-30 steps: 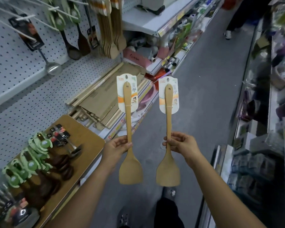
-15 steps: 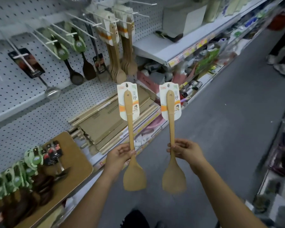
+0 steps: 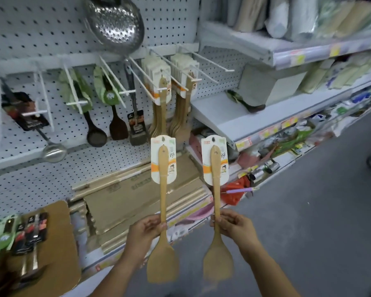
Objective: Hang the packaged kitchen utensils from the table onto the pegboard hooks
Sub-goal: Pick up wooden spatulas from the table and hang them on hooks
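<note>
On my feed, the left hand (image 3: 146, 229) curls round the left spatula (image 3: 163, 202) and the right hand (image 3: 234, 226) pinches the right spatula (image 3: 216, 198), both carded, upright, blades down. Packaged utensils (image 3: 28, 234) lie on the worktop (image 3: 58, 243) (lower left, blurred). Beyond, matching spatulas (image 3: 165, 99) hang from 2 white hooks (image 3: 204, 61) on the pegboard (image 3: 51, 28).

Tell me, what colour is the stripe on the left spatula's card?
Orange, across the white card; head view shows it best.
</note>
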`<action>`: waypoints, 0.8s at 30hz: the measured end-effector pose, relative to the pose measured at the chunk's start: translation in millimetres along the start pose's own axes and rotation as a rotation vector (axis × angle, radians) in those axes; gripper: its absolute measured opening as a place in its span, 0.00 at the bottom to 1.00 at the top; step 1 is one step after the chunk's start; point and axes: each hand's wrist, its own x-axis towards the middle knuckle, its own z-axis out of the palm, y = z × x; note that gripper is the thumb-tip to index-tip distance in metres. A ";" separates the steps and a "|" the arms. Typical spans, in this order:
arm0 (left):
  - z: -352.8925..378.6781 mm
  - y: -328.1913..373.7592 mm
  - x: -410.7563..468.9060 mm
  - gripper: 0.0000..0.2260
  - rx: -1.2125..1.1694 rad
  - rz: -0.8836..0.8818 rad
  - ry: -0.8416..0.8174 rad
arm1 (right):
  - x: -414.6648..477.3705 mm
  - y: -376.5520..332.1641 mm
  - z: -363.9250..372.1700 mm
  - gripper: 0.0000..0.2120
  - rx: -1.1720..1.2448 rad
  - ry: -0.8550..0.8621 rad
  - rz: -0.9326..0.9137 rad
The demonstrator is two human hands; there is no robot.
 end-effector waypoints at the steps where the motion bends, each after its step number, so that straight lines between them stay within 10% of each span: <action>1: 4.5 5.5 6.0 0.09 -0.004 -0.001 0.021 | 10.8 -9.4 -1.2 0.06 -0.007 -0.011 -0.010; 24: 144.0 35.6 63.6 0.09 -0.055 0.028 0.498 | 222.7 -131.1 -65.8 0.08 -0.135 -0.400 -0.164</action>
